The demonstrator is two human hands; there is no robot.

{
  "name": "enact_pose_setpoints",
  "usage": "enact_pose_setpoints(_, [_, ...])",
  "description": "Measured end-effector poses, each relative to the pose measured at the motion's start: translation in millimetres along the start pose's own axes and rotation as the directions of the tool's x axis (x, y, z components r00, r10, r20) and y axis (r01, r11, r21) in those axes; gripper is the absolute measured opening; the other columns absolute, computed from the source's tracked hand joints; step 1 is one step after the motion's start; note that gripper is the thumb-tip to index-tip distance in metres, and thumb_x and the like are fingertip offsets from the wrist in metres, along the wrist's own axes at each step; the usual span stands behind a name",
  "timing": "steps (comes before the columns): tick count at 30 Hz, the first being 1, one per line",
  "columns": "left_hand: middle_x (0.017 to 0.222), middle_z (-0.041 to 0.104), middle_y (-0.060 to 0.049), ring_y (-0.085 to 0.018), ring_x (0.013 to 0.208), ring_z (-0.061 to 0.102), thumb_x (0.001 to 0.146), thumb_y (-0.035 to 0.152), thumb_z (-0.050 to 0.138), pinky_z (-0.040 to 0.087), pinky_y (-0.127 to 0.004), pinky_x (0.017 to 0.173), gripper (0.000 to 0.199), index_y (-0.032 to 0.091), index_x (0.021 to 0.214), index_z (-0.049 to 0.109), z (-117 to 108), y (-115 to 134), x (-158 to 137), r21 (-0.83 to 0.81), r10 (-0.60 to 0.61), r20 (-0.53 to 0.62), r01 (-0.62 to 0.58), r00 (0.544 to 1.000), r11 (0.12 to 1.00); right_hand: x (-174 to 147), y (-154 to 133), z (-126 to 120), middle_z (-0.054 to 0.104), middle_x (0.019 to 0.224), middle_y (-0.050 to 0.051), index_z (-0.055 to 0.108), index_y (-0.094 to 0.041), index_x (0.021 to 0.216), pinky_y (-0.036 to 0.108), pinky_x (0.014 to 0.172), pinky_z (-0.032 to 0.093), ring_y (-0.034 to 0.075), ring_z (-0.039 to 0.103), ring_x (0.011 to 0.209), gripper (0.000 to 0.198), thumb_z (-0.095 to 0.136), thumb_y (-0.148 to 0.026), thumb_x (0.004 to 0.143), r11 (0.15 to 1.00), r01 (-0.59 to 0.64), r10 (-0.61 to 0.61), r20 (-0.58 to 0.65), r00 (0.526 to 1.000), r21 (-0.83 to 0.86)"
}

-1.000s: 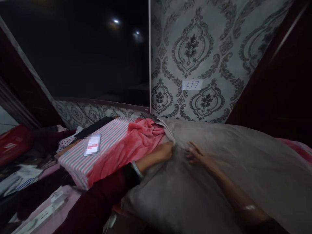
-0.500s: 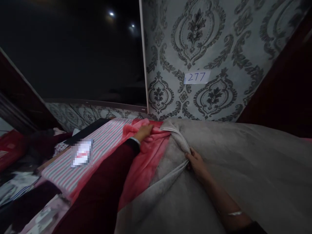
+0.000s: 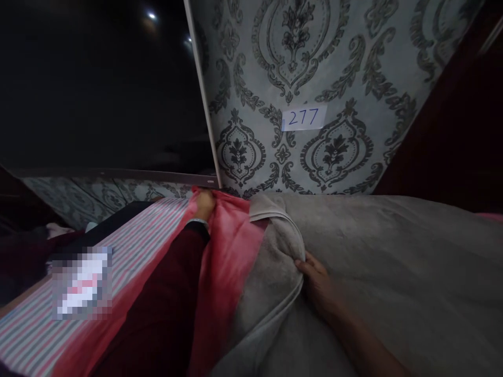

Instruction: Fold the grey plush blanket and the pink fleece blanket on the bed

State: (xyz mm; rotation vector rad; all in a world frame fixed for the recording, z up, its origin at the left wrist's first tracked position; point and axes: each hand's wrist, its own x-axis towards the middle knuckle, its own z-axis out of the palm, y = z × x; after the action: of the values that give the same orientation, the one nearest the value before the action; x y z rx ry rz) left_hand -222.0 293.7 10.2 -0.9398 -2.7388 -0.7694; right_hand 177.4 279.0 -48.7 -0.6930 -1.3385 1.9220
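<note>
Pinching: right hand (image 3: pixel 316 285) grips a hem of the grey cloth (image 3: pixel 387 277), thumb and fingers closed on it. Hem stands proud as a curved double edge.

Left hand: back of hand (image 3: pixel 205 203) faces camera, on the far end of the red cloth (image 3: pixel 231 256), near the wall. Fingertips hidden, so can't tell if that grip is clenched or just resting.

Grey cloth: spread over the right half, up to the wall. Left side folds into a loop around the right hand's pinch, more grey fabric inside the loop.

Grey cloth as a cover: can't tell if it's a closed pocket or one folded layer. Strip of dark red shows under the fold at the wall end.

Red cloth: lies between striped cloth and grey cloth, meets the grey along a diagonal. Can't tell which layer is on top there.

Striped cloth (image 3: pixel 157 228): flat, left of the red, partly overlapped by it. Dark slab (image 3: pixel 113 224) beside it on the far left.

Masked item (image 3: pixel 84 285): whitish, pixelated, on the striped cloth. Details unreadable.

Left arm: dark red sleeve (image 3: pixel 157 298) across the red cloth, pale bracelet (image 3: pixel 197 222) at the wrist.

Wall: patterned wallpaper (image 3: pixel 338 57), paper (image 3: pixel 304 117) on it marked "277", large black screen (image 3: pixel 90 89) at left.
</note>
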Motion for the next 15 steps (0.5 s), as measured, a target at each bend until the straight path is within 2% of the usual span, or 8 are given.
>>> enact_pose_setpoints(2, [0.125, 0.067, -0.028, -0.035, 0.114, 0.066, 0.094, 0.012, 0.044, 0.049, -0.042, 0.094, 0.038, 0.002, 0.124, 0.065, 9, -9, -1, 0.003, -0.014, 0.018, 0.014, 1.0, 1.0, 1, 0, 1, 0.068, 0.074, 0.002, 0.073, -0.023, 0.111, 0.032, 0.059, 0.048, 0.021, 0.059, 0.062, 0.046, 0.074, -0.047, 0.072, 0.999, -0.033, 0.031, 0.065, 0.997, 0.026])
enact_pose_setpoints(5, [0.133, 0.062, -0.029, -0.034, 0.113, 0.067, 0.098, 0.015, 0.039, 0.05, -0.041, 0.092, 0.042, 0.002, 0.133, 0.059, 16, -20, -5, -0.009, -0.029, 0.027, 0.029, 0.999, 1.0, 3, 2, 3, 0.066, 0.072, 0.0, 0.071, -0.025, 0.117, 0.029, 0.049, 0.043, 0.017, 0.052, 0.053, 0.051, 0.074, -0.048, 0.072, 0.997, -0.066, 0.062, 0.091, 0.994, 0.04])
enact_pose_setpoints(8, [0.142, 0.055, -0.03, -0.035, 0.115, 0.065, 0.097, 0.015, 0.04, 0.049, -0.043, 0.095, 0.047, 0.004, 0.141, 0.052, 11, -18, -11, -0.012, -0.038, 0.002, 0.038, 0.999, 0.999, 4, 2, 6, 0.066, 0.076, 0.0, 0.066, -0.024, 0.125, 0.027, 0.044, 0.042, 0.015, 0.049, 0.051, 0.062, 0.078, -0.045, 0.068, 0.995, -0.066, 0.064, 0.025, 0.998, 0.071])
enact_pose_setpoints(10, [0.15, 0.046, -0.033, -0.042, 0.127, 0.057, 0.093, 0.014, 0.045, 0.045, -0.051, 0.101, 0.048, 0.004, 0.14, 0.054, 3, -8, -18, -0.064, -0.032, -0.019, 0.03, 0.999, 0.998, 5, 2, 8, 0.066, 0.078, 0.0, 0.065, -0.024, 0.125, 0.027, 0.044, 0.042, 0.015, 0.05, 0.052, 0.065, 0.082, -0.045, 0.065, 0.996, -0.061, 0.064, -0.037, 0.997, 0.07])
enact_pose_setpoints(12, [0.151, 0.044, -0.034, -0.049, 0.141, 0.041, 0.088, 0.012, 0.05, 0.037, -0.059, 0.109, 0.04, 0.004, 0.125, 0.064, -2, 9, -30, -0.225, 0.028, 0.043, -0.018, 0.999, 0.974, 6, 2, 9, 0.067, 0.079, 0.0, 0.067, -0.024, 0.121, 0.028, 0.045, 0.044, 0.016, 0.052, 0.054, 0.061, 0.083, -0.048, 0.066, 0.998, -0.042, 0.045, -0.076, 0.996, 0.043])
enact_pose_setpoints(13, [0.146, 0.049, -0.034, -0.051, 0.145, 0.035, 0.085, 0.012, 0.055, 0.033, -0.06, 0.111, 0.031, 0.005, 0.112, 0.069, -1, 19, -39, -0.321, 0.079, 0.103, -0.042, 0.992, 0.946, 6, 1, 10, 0.067, 0.079, 0.001, 0.068, -0.024, 0.118, 0.028, 0.046, 0.044, 0.016, 0.053, 0.055, 0.059, 0.083, -0.051, 0.068, 0.999, -0.028, 0.03, -0.08, 0.996, 0.023])
enact_pose_setpoints(15, [0.122, 0.065, -0.03, -0.05, 0.142, 0.039, 0.079, 0.013, 0.065, 0.035, -0.058, 0.111, 0.008, 0.01, 0.083, 0.071, 8, 40, -61, -0.479, 0.193, 0.232, -0.06, 0.953, 0.876, 6, 1, 10, 0.066, 0.077, 0.001, 0.069, -0.023, 0.115, 0.028, 0.048, 0.044, 0.017, 0.052, 0.055, 0.057, 0.083, -0.057, 0.07, 1.0, -0.004, 0.004, -0.065, 0.998, -0.011])
